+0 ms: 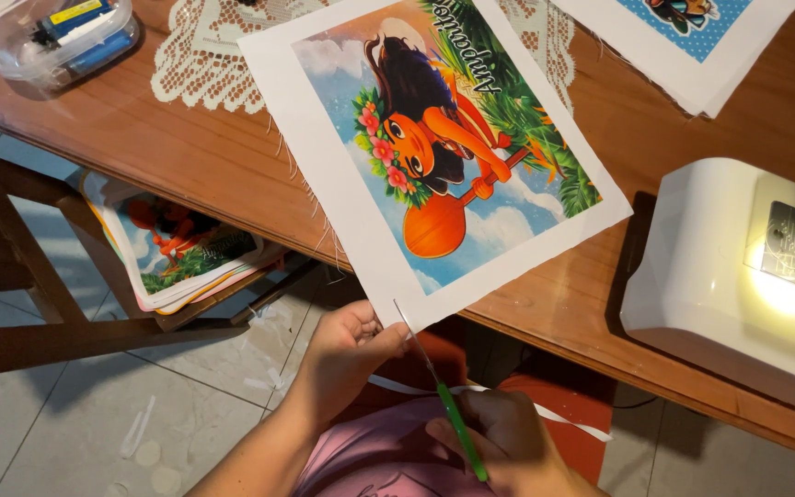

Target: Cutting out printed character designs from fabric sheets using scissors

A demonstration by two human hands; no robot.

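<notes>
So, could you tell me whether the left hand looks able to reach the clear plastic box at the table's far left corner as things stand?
Probably yes: the left hand pinches the printed fabric, but bare table leads to the plastic box.

Just one view here, head-mounted, looking steeply down from close up over the wooden table edge. It takes in the tabletop up top and the tiled floor lower left.

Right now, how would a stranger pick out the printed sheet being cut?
On the brown wooden table, the large white-bordered fabric print overhangs the near edge. The left hand pinches its corner while green-handled scissors, in the right hand, cut its border. The other prints lie untouched.
</notes>
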